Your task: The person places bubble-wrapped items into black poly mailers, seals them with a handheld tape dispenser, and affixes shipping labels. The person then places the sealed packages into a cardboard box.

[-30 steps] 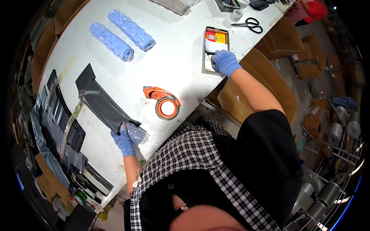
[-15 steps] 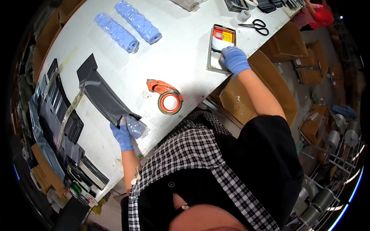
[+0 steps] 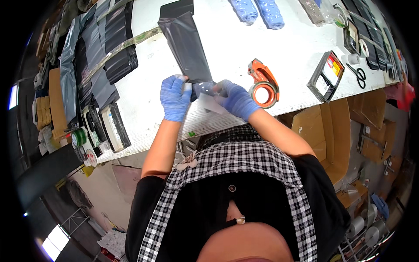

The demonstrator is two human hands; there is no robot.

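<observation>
A long dark grey plastic mailing bag [image 3: 187, 46] lies on the white table in front of me. From its near end sticks out a blue roll wrapped in clear film [image 3: 203, 88]. My left hand [image 3: 173, 97], in a blue knit glove, is closed on the bag's near edge. At the right side of the same end, my gloved right hand [image 3: 239, 101] pinches a small whitish slip [image 3: 212, 105], which hangs below the protruding roll. Whether that hand also touches the roll is hard to tell. Just right of it rests an orange tape dispenser [image 3: 265, 75].
Several dark bags [image 3: 118, 48] are stacked at the left. Open boxes of labels [image 3: 114, 127] stand near the front-left edge. To the right are another label box [image 3: 312, 83] and black scissors [image 3: 358, 77]. Blue wrapped rolls [image 3: 269, 13] lie at the back. Cardboard boxes [image 3: 325, 131] stand below the table's right edge.
My right hand has left the label box and come to the bag's near end, now with a whitish slip in its fingers. My left hand still grips the bag. The whole view has turned leftward.
</observation>
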